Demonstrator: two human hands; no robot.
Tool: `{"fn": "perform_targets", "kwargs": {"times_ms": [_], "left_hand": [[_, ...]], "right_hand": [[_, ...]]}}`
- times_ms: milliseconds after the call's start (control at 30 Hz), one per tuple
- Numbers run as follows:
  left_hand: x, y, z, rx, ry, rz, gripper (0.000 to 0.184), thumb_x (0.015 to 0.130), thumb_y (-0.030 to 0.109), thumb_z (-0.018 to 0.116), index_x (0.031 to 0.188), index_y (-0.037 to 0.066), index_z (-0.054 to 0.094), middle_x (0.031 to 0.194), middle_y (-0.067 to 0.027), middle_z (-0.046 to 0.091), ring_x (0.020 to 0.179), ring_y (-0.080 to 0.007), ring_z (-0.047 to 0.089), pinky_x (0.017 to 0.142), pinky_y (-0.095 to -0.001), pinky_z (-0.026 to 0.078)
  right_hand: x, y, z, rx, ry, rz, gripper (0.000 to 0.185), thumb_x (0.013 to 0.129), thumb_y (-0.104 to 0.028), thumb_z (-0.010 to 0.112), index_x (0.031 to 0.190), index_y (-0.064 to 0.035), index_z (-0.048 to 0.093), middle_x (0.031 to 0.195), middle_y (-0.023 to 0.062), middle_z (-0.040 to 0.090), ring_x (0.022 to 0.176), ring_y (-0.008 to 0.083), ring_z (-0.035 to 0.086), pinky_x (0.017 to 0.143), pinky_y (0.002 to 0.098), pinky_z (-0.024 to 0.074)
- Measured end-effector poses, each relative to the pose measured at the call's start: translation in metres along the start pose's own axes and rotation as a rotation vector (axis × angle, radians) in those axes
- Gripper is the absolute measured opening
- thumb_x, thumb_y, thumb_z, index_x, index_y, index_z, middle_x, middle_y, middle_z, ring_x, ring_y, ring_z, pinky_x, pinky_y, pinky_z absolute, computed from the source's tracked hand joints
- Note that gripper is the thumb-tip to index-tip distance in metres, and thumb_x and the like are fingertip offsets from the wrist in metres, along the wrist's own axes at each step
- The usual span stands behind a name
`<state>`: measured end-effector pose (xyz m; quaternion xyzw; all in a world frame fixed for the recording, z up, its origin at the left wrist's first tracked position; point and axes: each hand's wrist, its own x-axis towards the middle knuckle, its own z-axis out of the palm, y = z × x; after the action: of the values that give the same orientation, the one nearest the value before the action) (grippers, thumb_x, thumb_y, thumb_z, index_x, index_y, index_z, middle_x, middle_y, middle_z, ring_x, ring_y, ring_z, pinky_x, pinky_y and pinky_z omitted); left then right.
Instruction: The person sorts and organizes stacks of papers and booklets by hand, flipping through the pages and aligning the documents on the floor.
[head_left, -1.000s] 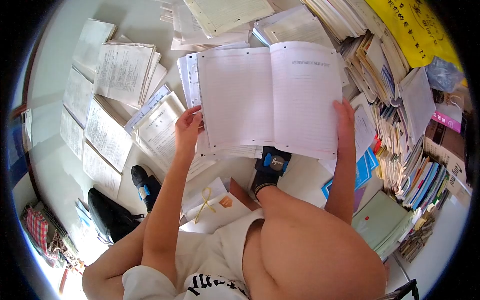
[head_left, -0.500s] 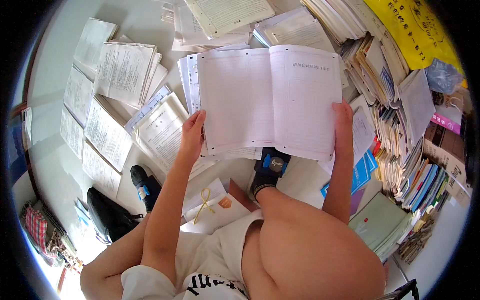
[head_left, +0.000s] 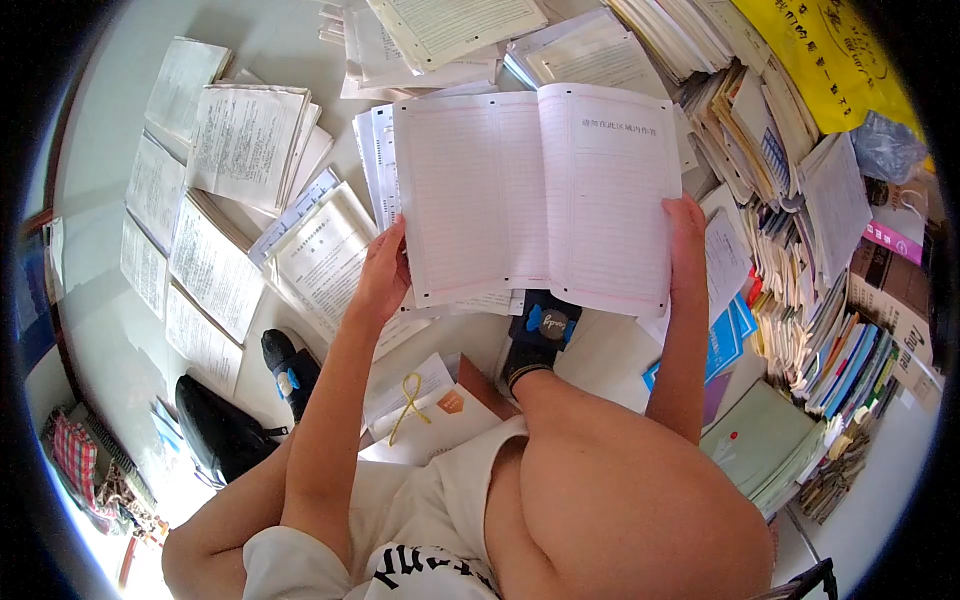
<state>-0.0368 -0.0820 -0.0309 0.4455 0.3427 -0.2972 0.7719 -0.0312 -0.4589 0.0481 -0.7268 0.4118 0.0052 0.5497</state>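
Note:
A large folded answer sheet point(head_left: 540, 195) with pink lines is spread open in front of me, a crease down its middle. My left hand point(head_left: 384, 268) grips its left edge, thumb on top and fingers behind. At the right edge my right hand point(head_left: 686, 245) pinches the paper, its fingers partly hidden behind. Under the sheet's left side lie other printed papers point(head_left: 375, 150). Just below its lower edge is my foot in a black sock point(head_left: 545, 325).
Printed paper stacks point(head_left: 245, 145) lie at the left, with more at the top point(head_left: 460, 25). Piled papers and books point(head_left: 840, 370) line the right side, near a yellow bag point(head_left: 815, 60). A black pouch point(head_left: 215, 430) and a white booklet with a yellow ribbon point(head_left: 435, 425) lie nearer me.
My left hand has closed from loosely spread fingers onto the sheet's left edge. The sheet has shifted slightly, and its printed heading is now sharper. My right hand stays at the right edge.

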Motion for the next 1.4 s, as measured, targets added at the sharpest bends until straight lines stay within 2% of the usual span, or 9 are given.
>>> {"fn": "perform_targets", "kwargs": {"times_ms": [467,567,733,800,867,967,1167,1233,1400], "left_hand": [[0.006,-0.016,-0.001,-0.074,-0.068,-0.05,0.066,0.103,0.055,0.048,0.144,0.003,0.047,0.132,-0.01,0.06,0.118,-0.0207,0.061,0.099,-0.0387,0.051],[0.001,-0.011,0.006,-0.036,-0.116,-0.064,0.074,0.101,0.059,0.047,0.15,0.003,0.037,0.144,-0.0148,0.05,0.129,-0.0262,0.052,0.109,-0.0437,0.043],[0.003,-0.015,0.022,0.106,-0.189,0.016,0.08,0.101,0.059,0.046,0.156,0.004,0.027,0.154,-0.0182,0.04,0.141,-0.0301,0.042,0.117,-0.0457,0.035],[0.004,-0.019,0.028,0.176,-0.087,0.094,0.068,0.101,0.053,0.052,0.151,0.009,0.04,0.138,-0.007,0.055,0.128,-0.0175,0.05,0.1,-0.0351,0.043],[0.009,-0.024,0.023,0.223,-0.066,0.102,0.068,0.101,0.052,0.053,0.152,0.008,0.039,0.135,-0.006,0.057,0.121,-0.0159,0.052,0.094,-0.0304,0.043],[0.0,-0.012,0.032,0.332,-0.044,0.106,0.067,0.101,0.048,0.055,0.151,0.006,0.04,0.126,-0.0037,0.062,0.109,-0.0119,0.056,0.083,-0.0215,0.041],[-0.014,-0.009,0.05,0.351,0.04,0.184,0.051,0.103,0.033,0.058,0.142,0.003,0.048,0.11,-0.0002,0.066,0.098,-0.0064,0.057,0.077,-0.0204,0.044],[-0.01,-0.011,0.047,0.277,-0.028,0.247,0.047,0.103,0.029,0.059,0.14,0.002,0.049,0.11,-0.0008,0.065,0.098,-0.0066,0.057,0.078,-0.0233,0.046],[-0.004,-0.012,0.043,0.508,-0.078,0.472,0.041,0.104,0.021,0.056,0.138,0.0,0.049,0.11,-0.0052,0.067,0.094,-0.0081,0.06,0.077,-0.0255,0.048]], "right_hand": [[0.013,0.01,-0.003,0.044,-0.229,-0.015,0.048,0.09,-0.027,0.061,0.127,0.0029,0.059,0.111,0.0102,0.066,0.096,0.0177,0.064,0.088,0.0301,0.0505],[0.01,0.012,0.006,0.077,-0.337,-0.066,0.051,0.088,-0.012,0.064,0.135,-0.0004,0.051,0.108,0.0103,0.068,0.082,0.018,0.067,0.08,0.0305,0.0556],[-0.044,-0.018,0.067,-0.009,-0.39,-0.613,0.077,0.085,0.002,0.062,0.155,-0.0111,0.034,0.134,0.0194,0.061,0.117,0.0285,0.064,0.096,0.0391,0.0537],[-0.05,-0.014,0.08,-0.192,-0.518,-0.722,0.067,0.085,0.0,0.061,0.149,-0.0139,0.047,0.139,0.0187,0.06,0.118,0.0326,0.064,0.102,0.0392,0.0498],[-0.061,-0.013,0.097,-0.364,-0.648,-0.538,0.037,0.086,-0.006,0.061,0.121,-0.0137,0.072,0.102,0.0204,0.072,0.088,0.0349,0.069,0.087,0.0393,0.0535],[-0.074,-0.018,0.121,-0.416,-0.703,-0.369,0.032,0.088,-0.014,0.07,0.118,-0.0036,0.072,0.099,0.0206,0.073,0.073,0.024,0.066,0.072,0.034,0.0537],[-0.068,0.005,0.148,-0.321,-0.562,-0.642,0.042,0.082,-0.035,0.078,0.107,-0.0009,0.075,0.091,0.0211,0.073,0.073,0.0276,0.07,0.068,0.0373,0.0548],[-0.073,-0.003,0.148,-0.309,-0.595,-0.53,0.049,0.084,-0.047,0.074,0.1,-0.0011,0.076,0.096,0.0216,0.073,0.086,0.0365,0.071,0.082,0.044,0.0547],[-0.065,0.003,0.143,-0.355,-0.532,-0.444,0.04,0.087,-0.036,0.072,0.102,0.0017,0.073,0.092,0.0198,0.073,0.08,0.0295,0.071,0.077,0.0395,0.0549]]}}
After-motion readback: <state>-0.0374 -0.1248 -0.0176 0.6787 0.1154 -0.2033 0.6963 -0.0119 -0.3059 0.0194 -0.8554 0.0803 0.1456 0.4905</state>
